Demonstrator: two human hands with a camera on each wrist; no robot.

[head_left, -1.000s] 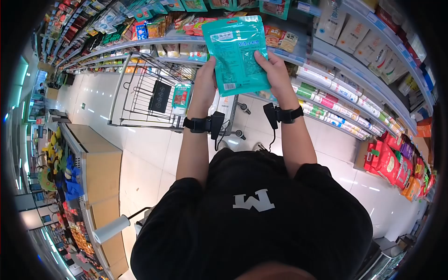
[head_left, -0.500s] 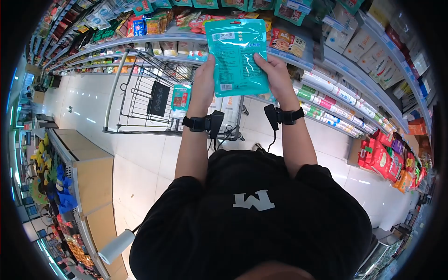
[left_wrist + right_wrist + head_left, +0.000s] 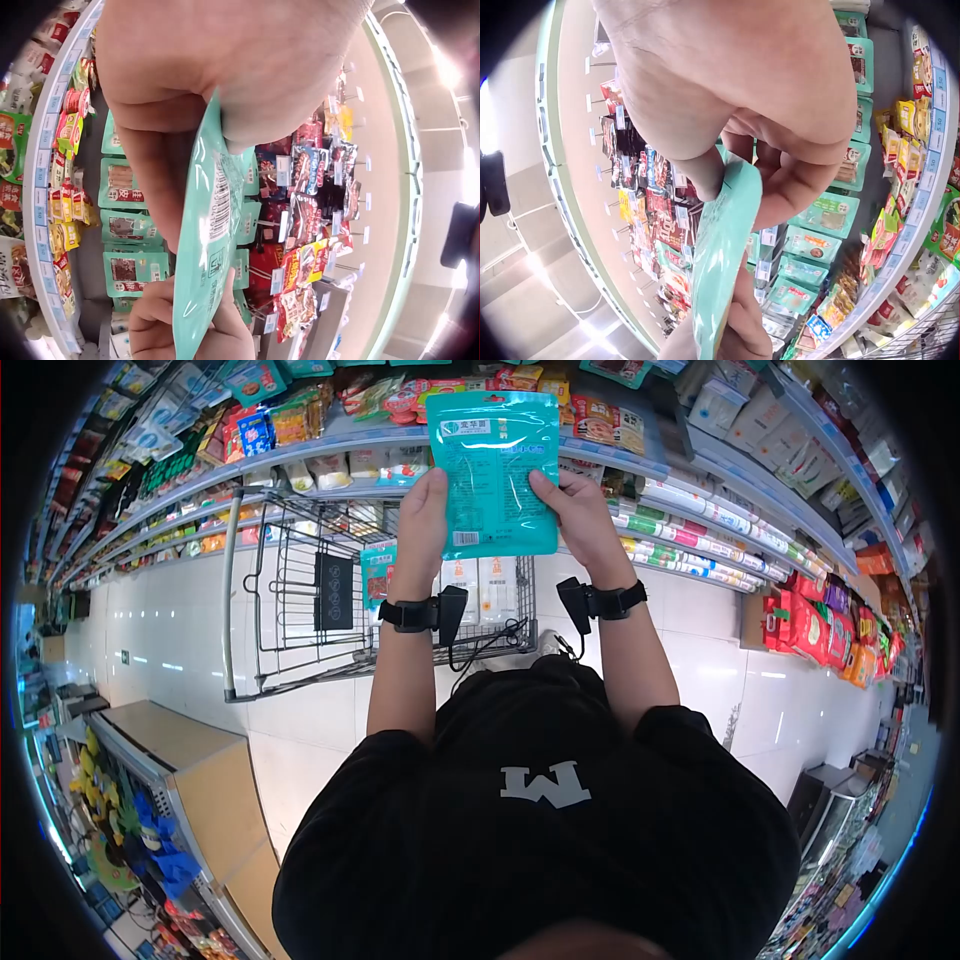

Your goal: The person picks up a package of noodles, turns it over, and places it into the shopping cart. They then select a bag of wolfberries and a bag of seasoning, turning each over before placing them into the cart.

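Note:
A teal snack pouch (image 3: 497,475) is held upright between both hands, its printed back with a barcode facing the head camera. My left hand (image 3: 421,525) grips the pouch's left edge, thumb in front and fingers behind. On the opposite edge, my right hand (image 3: 588,525) pinches it with the thumb lying over the printed text. In the left wrist view the pouch (image 3: 210,232) appears nearly edge-on, with the left hand (image 3: 225,67) close to the camera. The right wrist view shows the right hand (image 3: 757,82) with its fingers curled behind the pouch (image 3: 727,247).
A wire shopping cart (image 3: 290,600) stands ahead on the left, holding another teal pouch (image 3: 377,575) and white packages (image 3: 480,592). Shelves of packaged food (image 3: 600,452) curve across the front. Red bags (image 3: 800,622) stand at the right. A wooden-sided display (image 3: 215,770) is at left.
The head view has shifted, so the cart and shelves sit differently in it, with more of the cart's white packages showing. Both hands still hold the pouch, slightly further left in view.

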